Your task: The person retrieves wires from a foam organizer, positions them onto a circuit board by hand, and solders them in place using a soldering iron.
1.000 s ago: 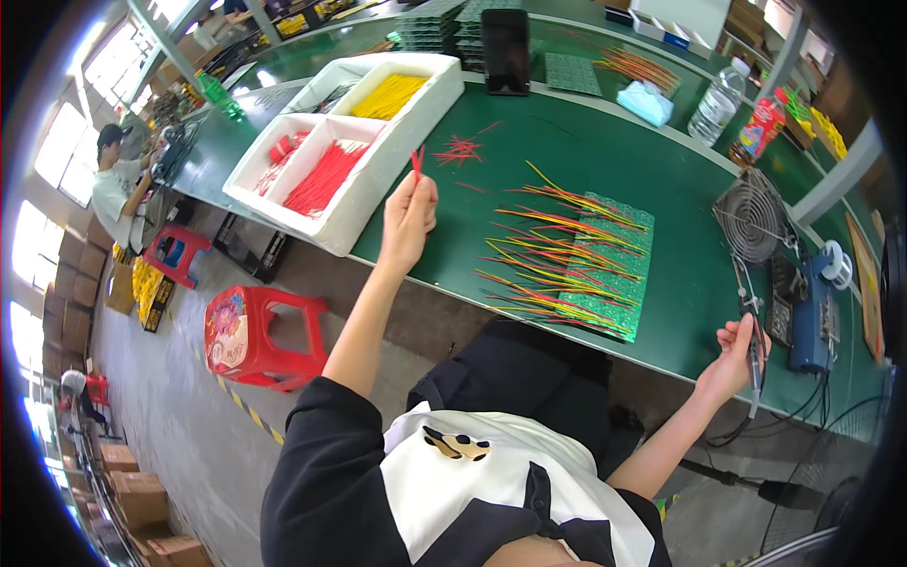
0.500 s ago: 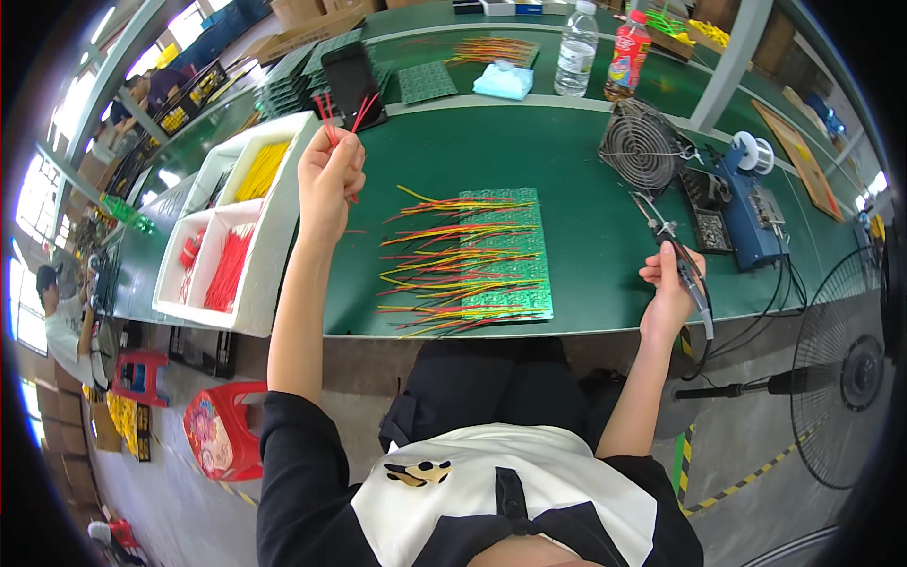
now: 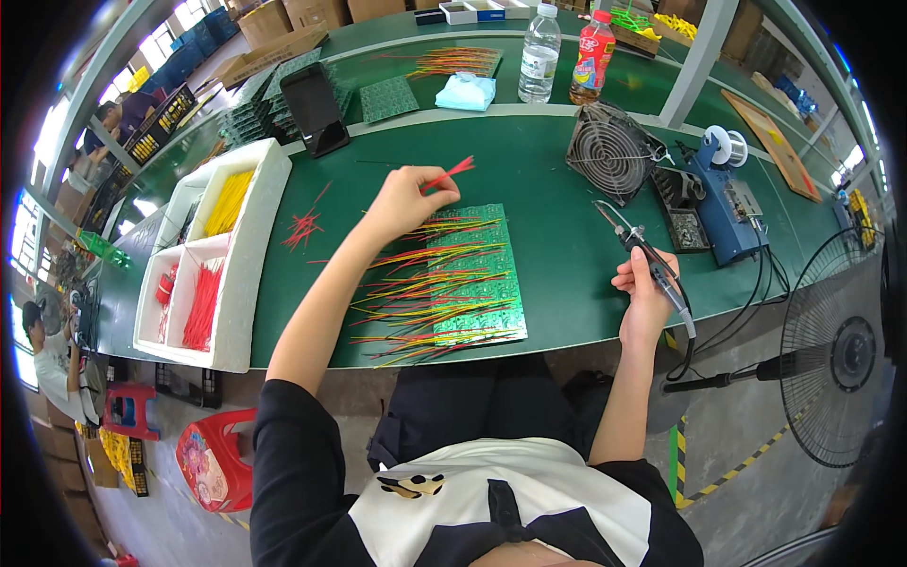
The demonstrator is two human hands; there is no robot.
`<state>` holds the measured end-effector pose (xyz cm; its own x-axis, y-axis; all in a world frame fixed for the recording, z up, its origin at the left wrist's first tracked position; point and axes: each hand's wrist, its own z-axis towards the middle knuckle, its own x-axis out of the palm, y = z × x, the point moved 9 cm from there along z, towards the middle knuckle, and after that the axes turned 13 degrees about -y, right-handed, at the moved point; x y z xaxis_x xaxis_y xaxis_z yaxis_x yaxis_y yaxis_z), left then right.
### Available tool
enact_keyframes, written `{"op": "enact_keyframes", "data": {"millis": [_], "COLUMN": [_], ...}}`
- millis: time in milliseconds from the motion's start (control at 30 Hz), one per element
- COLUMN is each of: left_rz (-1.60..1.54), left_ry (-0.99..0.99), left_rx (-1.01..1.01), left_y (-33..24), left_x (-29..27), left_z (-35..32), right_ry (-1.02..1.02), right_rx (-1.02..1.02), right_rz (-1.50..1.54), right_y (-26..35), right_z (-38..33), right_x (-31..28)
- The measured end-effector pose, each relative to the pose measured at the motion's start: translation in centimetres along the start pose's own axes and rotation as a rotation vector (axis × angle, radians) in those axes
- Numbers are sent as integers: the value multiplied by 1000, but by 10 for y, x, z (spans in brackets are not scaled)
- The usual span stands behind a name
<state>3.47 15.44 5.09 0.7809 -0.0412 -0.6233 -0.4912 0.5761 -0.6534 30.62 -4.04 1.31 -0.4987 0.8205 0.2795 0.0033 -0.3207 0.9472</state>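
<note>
My left hand (image 3: 413, 200) is closed on a few red wires (image 3: 459, 169), their tips poking out to the right past the fingers. It hovers at the far left corner of a green circuit board panel (image 3: 510, 283). Rows of red, yellow and black wires (image 3: 397, 293) lie across that panel and stick out to its left. In my right hand (image 3: 646, 283) is a soldering iron (image 3: 658, 271), gripped like a pen, its tip pointing up and left over the table. More red wires (image 3: 302, 228) lie loose on the table left of the panel.
At left stands a white foam tray (image 3: 267, 208) with yellow and red wires in compartments. A small fan (image 3: 614, 151), a blue soldering unit (image 3: 732, 203) and a solder spool (image 3: 726, 146) stand at right. Behind are a phone (image 3: 315, 109), two bottles (image 3: 539, 59) and a tissue pack (image 3: 466, 92).
My left hand has moved right and nearer, from above the tray's side to the panel's far corner. A loose cluster of red wires now lies on the table. The right hand keeps its grip.
</note>
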Motion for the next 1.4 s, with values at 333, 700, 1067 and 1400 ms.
{"op": "enact_keyframes", "data": {"millis": [333,700,1067,1400], "left_rz": [-172,-172,-398,-155], "left_ry": [69,14,46,-20], "left_rx": [-108,-21,-149,-6], "left_y": [-1,-8,-3,-10], "left_x": [15,7,11,9], "left_z": [-16,-22,-22,-24], "right_ry": [-5,38,33,45], "right_rx": [-10,-38,-50,-48], "right_rz": [-6,-48,-60,-63], "right_y": [2,2,1,2], "right_z": [-1,-4,-5,-4], "right_x": [1,5,4,3]}}
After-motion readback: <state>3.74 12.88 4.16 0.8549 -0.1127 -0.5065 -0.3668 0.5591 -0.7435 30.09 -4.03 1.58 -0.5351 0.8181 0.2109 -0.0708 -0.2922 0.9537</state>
